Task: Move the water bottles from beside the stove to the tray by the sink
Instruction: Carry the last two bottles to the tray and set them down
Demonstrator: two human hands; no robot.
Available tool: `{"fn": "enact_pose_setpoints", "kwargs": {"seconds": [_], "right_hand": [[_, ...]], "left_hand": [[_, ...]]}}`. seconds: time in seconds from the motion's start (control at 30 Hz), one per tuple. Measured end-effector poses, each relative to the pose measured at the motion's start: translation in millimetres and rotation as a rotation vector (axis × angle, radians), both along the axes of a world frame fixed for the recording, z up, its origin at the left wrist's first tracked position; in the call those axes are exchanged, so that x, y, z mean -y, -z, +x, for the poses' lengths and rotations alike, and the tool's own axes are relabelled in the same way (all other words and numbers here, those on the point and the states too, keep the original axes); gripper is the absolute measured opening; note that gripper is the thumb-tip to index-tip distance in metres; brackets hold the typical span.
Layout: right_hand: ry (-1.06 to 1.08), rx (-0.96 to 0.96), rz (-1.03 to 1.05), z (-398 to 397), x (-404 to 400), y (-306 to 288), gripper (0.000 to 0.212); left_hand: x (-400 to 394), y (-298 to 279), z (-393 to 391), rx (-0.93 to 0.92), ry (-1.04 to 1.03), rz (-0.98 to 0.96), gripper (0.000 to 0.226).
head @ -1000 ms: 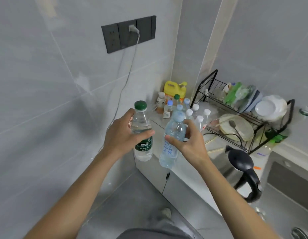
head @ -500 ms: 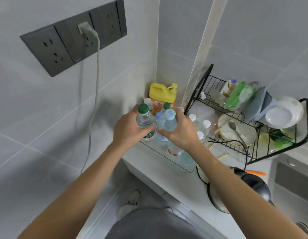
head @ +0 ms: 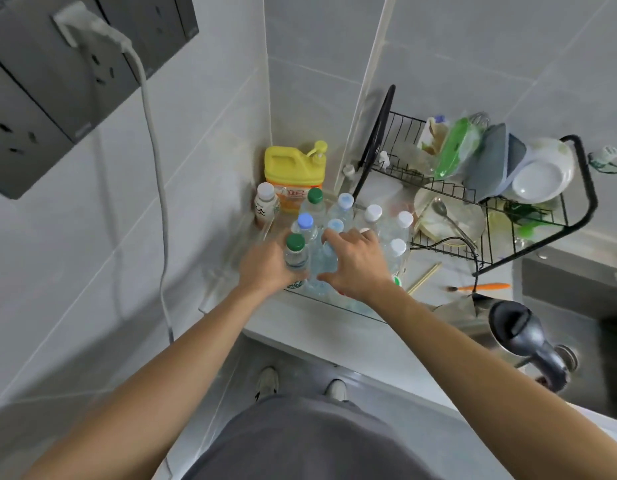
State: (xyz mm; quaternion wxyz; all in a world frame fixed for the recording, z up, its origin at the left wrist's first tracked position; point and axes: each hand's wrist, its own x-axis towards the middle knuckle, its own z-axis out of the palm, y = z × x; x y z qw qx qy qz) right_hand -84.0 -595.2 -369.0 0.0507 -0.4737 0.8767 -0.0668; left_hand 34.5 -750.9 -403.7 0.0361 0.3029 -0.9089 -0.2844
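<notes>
My left hand grips a green-capped bottle at the clear tray's near edge; my right hand wraps a blue-capped bottle beside it. Other bottles crowd the tray, between a yellow jug and a dish rack.

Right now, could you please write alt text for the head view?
Both hands set water bottles into a clear tray of bottles: the left hand grips a green-capped bottle, the right hand a blue-capped bottle. A dish rack stands to the right.
</notes>
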Motion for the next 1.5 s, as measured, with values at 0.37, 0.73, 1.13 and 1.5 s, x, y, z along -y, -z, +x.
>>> {"fn": "enact_pose_setpoints", "kwargs": {"seconds": [0.37, 0.73, 1.13, 1.5], "right_hand": [[-0.042, 0.011, 0.121, 4, 9, 7, 0.062], [-0.06, 0.061, 0.121, -2, 14, -13, 0.039], [-0.034, 0.018, 0.117, 4, 11, -12, 0.038], [0.077, -0.055, 0.076, 21, 5, -5, 0.059]], "left_hand": [[19, 16, 5, -0.047, 0.159, -0.009, 0.067], [30, 3, 3, -0.136, 0.262, -0.011, 0.036], [28, -1, 0, -0.089, 0.282, -0.075, 0.043], [8, 4, 19, -0.14, 0.184, -0.121, 0.069]]}}
